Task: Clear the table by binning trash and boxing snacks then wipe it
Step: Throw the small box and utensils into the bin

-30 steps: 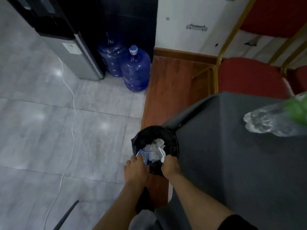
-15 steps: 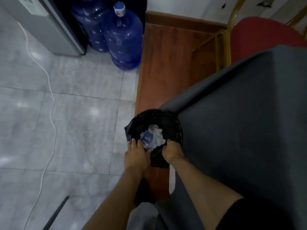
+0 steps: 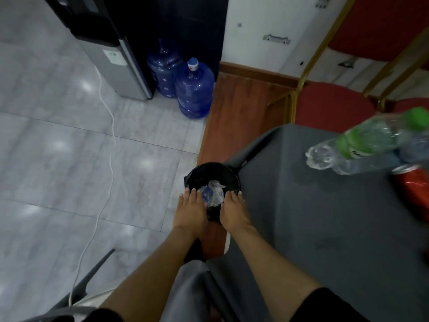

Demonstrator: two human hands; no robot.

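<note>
A small black-lined bin [image 3: 212, 171] stands on the floor at the corner of the grey-clothed table [image 3: 325, 217]. Inside it lie crumpled white paper [image 3: 217, 191] and a blue wrapper [image 3: 206, 194]. My left hand [image 3: 191, 209] and my right hand [image 3: 233, 209] hover flat over the bin's near rim, fingers spread, holding nothing. On the table at the right lie a clear plastic bottle with a green label and cap [image 3: 362, 142] and a red can [image 3: 415, 189].
Two blue water jugs [image 3: 193, 89] and a grey water dispenser [image 3: 116, 56] stand on the tiled floor beyond the bin. A white cable [image 3: 109, 145] trails across the tiles. Red chairs with gold frames [image 3: 332, 108] stand behind the table.
The blue wrapper and white paper have left my fingers and now lie in the bin. Both hands have opened flat over the rim. The view has lifted, bringing the bottle and can into sight.
</note>
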